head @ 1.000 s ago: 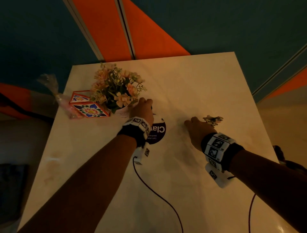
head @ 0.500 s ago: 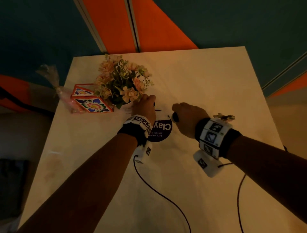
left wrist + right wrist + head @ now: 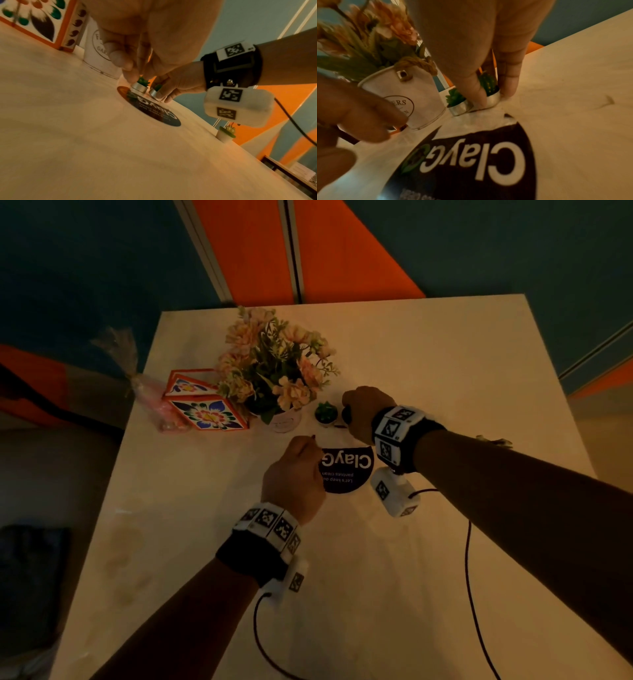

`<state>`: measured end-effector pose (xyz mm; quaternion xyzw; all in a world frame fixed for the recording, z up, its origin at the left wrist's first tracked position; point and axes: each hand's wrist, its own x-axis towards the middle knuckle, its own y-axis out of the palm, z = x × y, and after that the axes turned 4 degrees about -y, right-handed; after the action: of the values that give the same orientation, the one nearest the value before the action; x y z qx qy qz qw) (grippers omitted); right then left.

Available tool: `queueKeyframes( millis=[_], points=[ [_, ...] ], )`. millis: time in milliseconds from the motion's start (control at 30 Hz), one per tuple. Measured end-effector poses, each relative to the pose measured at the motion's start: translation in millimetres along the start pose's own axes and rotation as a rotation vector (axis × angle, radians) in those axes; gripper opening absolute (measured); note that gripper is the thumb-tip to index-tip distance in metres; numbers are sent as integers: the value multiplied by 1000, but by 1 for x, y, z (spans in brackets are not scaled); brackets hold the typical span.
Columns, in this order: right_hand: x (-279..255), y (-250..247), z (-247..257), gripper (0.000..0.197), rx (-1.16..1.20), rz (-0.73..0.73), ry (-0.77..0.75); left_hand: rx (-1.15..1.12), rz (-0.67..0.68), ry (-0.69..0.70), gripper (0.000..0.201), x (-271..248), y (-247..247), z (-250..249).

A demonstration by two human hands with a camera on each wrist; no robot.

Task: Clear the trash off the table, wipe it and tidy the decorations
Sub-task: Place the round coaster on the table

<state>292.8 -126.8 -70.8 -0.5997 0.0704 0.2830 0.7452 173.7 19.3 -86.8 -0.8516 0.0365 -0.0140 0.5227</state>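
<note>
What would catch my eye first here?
Probably the flower pot at the far left of the pale table, beside a bright floral box. In front, the right hand pinches a tiny cactus candle next to its twin, just above a black sticker.

The counter [image 3: 428, 559] looks pale, smooth and faintly glossy. Two small cactus cups [image 3: 462, 107] have shiny metal walls. The flower pot [image 3: 419, 102] is matt white with a rough twine handle [image 3: 418, 65]. A black sticker [image 3: 346, 470] looks satiny.
</note>
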Motion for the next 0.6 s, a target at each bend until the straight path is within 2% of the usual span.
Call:
queueKeyframes(
  millis=[67, 233, 400, 467, 533, 600],
  points=[
    [5, 2, 2, 33, -22, -4, 5, -25, -43, 29, 17, -7, 2, 7],
    [8, 6, 3, 48, -17, 5, 33, -65, -38, 19, 16, -14, 0, 8],
    [-31, 1, -7, 72, 99, -85, 27, -83, -44, 1, 14, -10, -3, -1],
    [-66, 8, -14, 63, 227, -153, 9, -95, -47, 2, 12, -9, -5, -11],
    [-110, 23, -26, 39, 376, -213, -25, -103, -18, -37, 12, -7, -4, -24],
    [-156, 38, -45, 13, 456, -170, -9, -130, 7, -47, 14, -5, -1, -38]
  ],
)
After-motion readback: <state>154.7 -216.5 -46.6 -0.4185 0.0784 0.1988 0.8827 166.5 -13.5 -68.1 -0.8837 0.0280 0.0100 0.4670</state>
